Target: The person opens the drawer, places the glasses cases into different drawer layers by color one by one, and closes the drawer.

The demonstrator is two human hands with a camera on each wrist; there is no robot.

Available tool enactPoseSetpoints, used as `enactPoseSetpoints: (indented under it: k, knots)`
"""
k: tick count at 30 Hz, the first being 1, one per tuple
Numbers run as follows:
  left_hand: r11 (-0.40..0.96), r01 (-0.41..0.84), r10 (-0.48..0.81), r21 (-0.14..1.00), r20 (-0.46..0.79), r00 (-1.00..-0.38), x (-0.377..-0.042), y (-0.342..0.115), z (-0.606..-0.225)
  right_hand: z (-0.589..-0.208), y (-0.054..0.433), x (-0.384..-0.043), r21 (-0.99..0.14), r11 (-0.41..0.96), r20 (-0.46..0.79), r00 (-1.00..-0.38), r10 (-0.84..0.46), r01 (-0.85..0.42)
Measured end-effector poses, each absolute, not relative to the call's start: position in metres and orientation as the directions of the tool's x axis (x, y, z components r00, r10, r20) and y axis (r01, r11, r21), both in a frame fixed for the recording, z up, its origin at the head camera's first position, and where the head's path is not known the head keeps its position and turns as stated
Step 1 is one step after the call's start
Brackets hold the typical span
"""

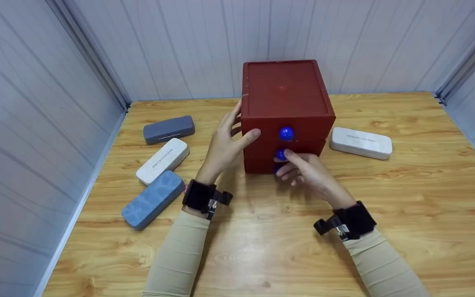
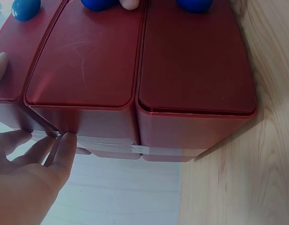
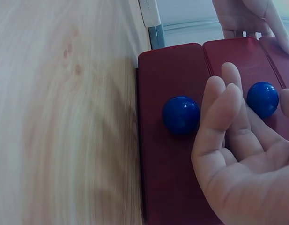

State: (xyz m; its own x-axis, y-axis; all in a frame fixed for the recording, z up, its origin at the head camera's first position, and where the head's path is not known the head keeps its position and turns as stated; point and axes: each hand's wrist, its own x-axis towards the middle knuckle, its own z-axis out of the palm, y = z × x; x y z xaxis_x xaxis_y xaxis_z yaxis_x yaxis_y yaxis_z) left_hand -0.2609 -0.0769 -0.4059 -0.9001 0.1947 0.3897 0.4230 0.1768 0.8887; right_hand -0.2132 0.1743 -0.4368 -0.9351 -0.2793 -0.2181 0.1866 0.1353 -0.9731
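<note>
A red three-drawer cabinet (image 1: 285, 88) stands towards the back of the table, its drawers in, each with a round blue knob. My left hand (image 1: 224, 140) rests against the cabinet's left side with extended fingers, the thumb on the top drawer's front. Its fingertips (image 2: 64, 145) touch the side wall in the left wrist view. With thumb and finger my right hand (image 1: 313, 175) pinches the middle knob (image 3: 262, 99). Its other fingers hang loosely curled before the bottom knob (image 3: 181, 115). Above them the top knob (image 1: 286, 133) is untouched.
Left of the cabinet lie a dark grey case (image 1: 169, 129), a white case (image 1: 162, 161) and a blue case (image 1: 153, 199). Another white case (image 1: 360, 143) lies to its right. Pale panel walls (image 1: 179, 45) enclose the wooden table (image 1: 258, 247) at back and sides.
</note>
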Motion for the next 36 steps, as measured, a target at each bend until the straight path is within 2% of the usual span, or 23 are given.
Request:
enactPoseSetpoints:
  k: [13, 36]
  knots:
    - [0.178, 0.408, 0.194, 0.896, 0.374, -0.907, -0.2601, -0.0771, -0.406, -0.4366, 0.1785, -0.2156, -0.968, 0.233, -0.167, -0.93, -0.328, 0.092]
    - [0.199, 0.391, 0.202, 0.898, 0.353, -0.913, -0.259, -0.0756, -0.402, -0.4396, 0.1811, -0.2132, -0.972, 0.228, -0.136, -0.932, -0.337, 0.059]
